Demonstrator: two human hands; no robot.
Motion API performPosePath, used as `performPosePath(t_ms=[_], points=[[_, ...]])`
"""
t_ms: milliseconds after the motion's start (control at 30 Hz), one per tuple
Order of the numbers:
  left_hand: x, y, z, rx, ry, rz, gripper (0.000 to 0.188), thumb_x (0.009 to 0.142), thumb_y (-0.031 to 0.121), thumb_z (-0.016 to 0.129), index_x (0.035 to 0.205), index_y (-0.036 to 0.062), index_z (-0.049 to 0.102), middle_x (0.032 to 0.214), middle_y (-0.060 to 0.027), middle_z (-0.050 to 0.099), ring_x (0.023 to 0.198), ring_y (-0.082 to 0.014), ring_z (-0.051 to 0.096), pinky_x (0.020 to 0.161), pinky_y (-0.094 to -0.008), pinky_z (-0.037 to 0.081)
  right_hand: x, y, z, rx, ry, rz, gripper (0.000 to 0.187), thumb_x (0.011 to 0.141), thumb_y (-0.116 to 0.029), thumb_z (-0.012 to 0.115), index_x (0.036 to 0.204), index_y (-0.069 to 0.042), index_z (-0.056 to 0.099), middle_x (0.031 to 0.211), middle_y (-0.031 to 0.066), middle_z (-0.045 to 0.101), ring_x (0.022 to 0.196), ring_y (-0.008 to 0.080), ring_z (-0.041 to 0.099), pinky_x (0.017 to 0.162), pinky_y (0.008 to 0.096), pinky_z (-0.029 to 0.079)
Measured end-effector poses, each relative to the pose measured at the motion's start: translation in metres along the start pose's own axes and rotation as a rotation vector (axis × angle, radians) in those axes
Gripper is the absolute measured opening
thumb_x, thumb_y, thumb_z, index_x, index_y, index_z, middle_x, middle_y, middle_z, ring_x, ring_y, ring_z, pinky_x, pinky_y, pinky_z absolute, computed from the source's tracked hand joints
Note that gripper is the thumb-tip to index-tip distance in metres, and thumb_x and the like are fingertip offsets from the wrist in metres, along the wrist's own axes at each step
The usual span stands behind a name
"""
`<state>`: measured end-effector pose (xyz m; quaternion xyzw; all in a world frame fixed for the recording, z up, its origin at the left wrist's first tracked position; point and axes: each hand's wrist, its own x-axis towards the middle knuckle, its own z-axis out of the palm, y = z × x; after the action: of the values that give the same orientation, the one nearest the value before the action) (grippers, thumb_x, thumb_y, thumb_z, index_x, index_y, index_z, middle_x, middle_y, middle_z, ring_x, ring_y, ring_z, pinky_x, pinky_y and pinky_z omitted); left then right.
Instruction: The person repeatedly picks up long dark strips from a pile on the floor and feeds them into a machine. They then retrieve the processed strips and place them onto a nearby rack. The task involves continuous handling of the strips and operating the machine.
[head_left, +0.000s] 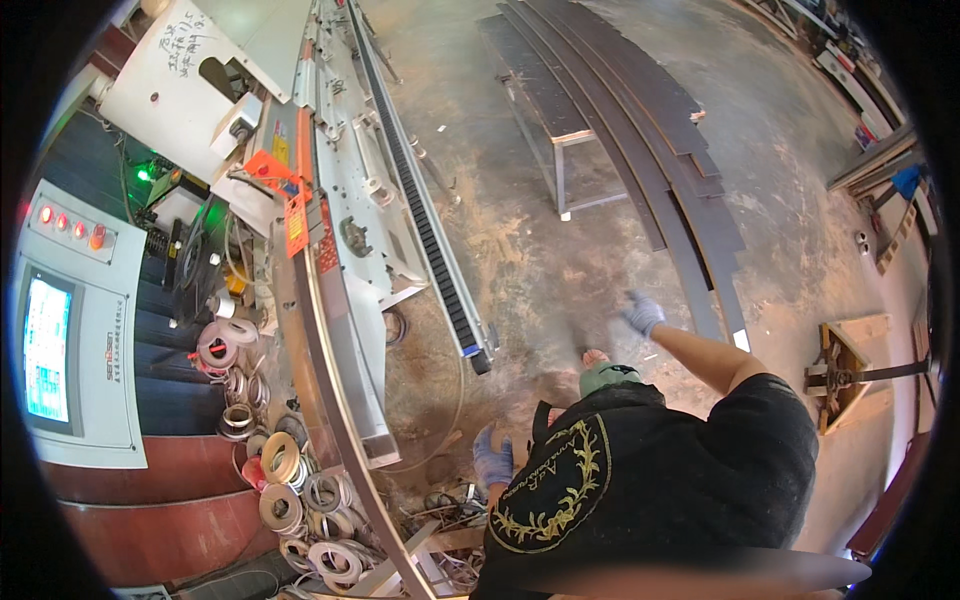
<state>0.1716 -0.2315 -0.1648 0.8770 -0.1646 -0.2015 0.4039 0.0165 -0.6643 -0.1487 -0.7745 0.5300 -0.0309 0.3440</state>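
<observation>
Between machine and boards, left hand and right hand hang apart, seemingly in an empty-handed step; gripping a board calls for reaching.

We look steeply down through a head-worn fisheye, close above the black shirt. Facing forward, we take in the long machine left of that shirt and, farther off, dark boards beyond it.

floor passage ahead, long machine rail barring left, dark boards barring right
</observation>
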Motion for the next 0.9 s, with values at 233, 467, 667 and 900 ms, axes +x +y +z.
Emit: performPosePath(t_ms=[233, 467, 667, 900], points=[[0.017, 0.047, 0.047, 0.018, -0.083, -0.074, 0.047, 0.080, 0.025, 0.070, 0.123, 0.0097, 0.060, 0.126, -0.0120, 0.058, 0.120, -0.0299, 0.051, 0.103, -0.0387, 0.040, 0.112, 0.129, -0.039, 1.060, -0.179, 0.806, 0.081, 0.083, -0.050, 0.065, 0.147, -0.015, 0.030, 0.150, 0.0143, 0.034, 0.134, 0.0320, 0.039, 0.099, 0.0554, 0.038], [-0.006, 0.078, 0.085, -0.108, -0.006, -0.137, 0.045, 0.080, 0.021, 0.071, 0.121, 0.0053, 0.061, 0.124, -0.0132, 0.059, 0.119, -0.0306, 0.052, 0.103, -0.0385, 0.038, 0.192, 0.110, -0.015, 1.383, -0.071, 0.883, 0.078, 0.083, -0.062, 0.058, 0.143, -0.018, 0.034, 0.142, 0.0092, 0.044, 0.127, 0.0323, 0.045, 0.095, 0.0557, 0.038], [-0.033, 0.086, 0.095, 0.063, 0.025, -0.221, 0.046, 0.081, 0.025, 0.070, 0.122, 0.0079, 0.059, 0.123, -0.0172, 0.057, 0.114, -0.0326, 0.054, 0.097, -0.0412, 0.042, 0.237, 0.118, 0.038, 1.598, 0.243, 0.861, 0.046, 0.083, -0.060, 0.060, 0.111, -0.023, 0.059, 0.097, 0.0008, 0.059, 0.097, 0.0229, 0.055, 0.083, 0.0568, 0.041], [-0.033, 0.095, 0.111, 0.048, 0.048, -0.319, 0.048, 0.082, 0.030, 0.070, 0.124, 0.0105, 0.058, 0.125, -0.0172, 0.056, 0.115, -0.0326, 0.054, 0.097, -0.0403, 0.041, 0.141, 0.077, 0.099, 1.333, -0.229, 0.693, 0.036, 0.081, -0.049, 0.069, 0.102, -0.022, 0.061, 0.084, -0.0009, 0.060, 0.074, 0.0193, 0.055, 0.069, 0.0422, 0.043]])
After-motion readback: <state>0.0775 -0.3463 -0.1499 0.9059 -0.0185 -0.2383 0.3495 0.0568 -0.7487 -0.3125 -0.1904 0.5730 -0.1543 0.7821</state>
